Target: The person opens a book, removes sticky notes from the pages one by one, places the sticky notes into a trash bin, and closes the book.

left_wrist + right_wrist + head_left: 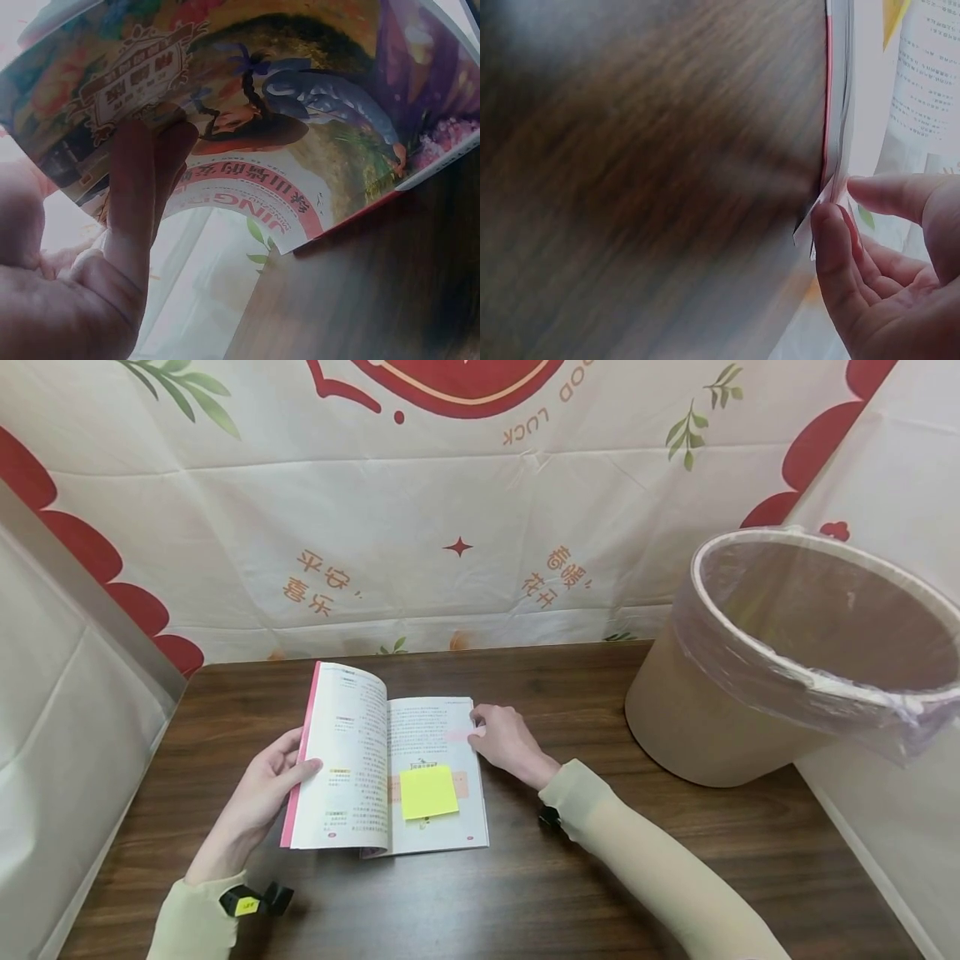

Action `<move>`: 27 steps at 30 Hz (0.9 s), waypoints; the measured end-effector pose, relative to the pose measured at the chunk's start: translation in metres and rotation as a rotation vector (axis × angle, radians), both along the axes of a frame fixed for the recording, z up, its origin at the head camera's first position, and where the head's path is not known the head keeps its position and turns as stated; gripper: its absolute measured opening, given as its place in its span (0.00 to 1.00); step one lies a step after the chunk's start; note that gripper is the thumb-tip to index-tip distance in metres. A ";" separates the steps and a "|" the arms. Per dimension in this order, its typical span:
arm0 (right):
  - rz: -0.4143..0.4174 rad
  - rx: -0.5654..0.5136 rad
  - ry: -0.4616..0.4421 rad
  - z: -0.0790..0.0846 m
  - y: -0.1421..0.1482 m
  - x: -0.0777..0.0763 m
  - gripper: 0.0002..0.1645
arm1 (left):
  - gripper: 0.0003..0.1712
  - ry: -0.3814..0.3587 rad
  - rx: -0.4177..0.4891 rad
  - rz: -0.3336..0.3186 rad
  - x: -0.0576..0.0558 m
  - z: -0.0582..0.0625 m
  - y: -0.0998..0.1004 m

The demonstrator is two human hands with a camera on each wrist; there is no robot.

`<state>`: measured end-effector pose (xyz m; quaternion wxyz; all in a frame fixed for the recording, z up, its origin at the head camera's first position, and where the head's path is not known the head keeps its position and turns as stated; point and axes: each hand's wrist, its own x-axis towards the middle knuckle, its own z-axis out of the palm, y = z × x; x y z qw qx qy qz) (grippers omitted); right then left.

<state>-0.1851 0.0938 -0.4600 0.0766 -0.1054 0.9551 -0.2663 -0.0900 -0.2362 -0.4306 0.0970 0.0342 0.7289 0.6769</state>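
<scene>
An open book [435, 718] lies on the table, its left half raised and curving over. My left hand [262, 789] grips that half by its outer edge, thumb on the page. In the left wrist view, the fingers of my left hand [131, 210] press against the illustrated cover [322, 112]. At the right page's outer edge, in its upper part, my right hand [510, 743] pinches the book's edge between thumb and fingertips. The right wrist view shows that hand [885, 262] with a small pale flap at its fingertips. A yellow sticky note [429, 792] covers the right page's lower middle.
A beige bin [720, 710] lined with a clear plastic bag stands at the right on the dark wooden table [540, 893]. Behind the table hangs a white printed cloth [450, 493]. Pale panels [45, 693] border the left side.
</scene>
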 end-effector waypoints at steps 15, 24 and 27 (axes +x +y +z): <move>0.055 0.122 0.075 -0.003 0.001 0.002 0.16 | 0.37 -0.003 -0.007 0.010 0.001 0.001 0.002; 0.065 0.125 0.118 -0.004 0.001 0.006 0.15 | 0.39 -0.025 -0.014 0.025 0.001 0.003 0.002; 0.079 0.124 0.152 -0.003 0.001 0.008 0.16 | 0.40 -0.030 -0.013 0.027 0.002 0.003 0.002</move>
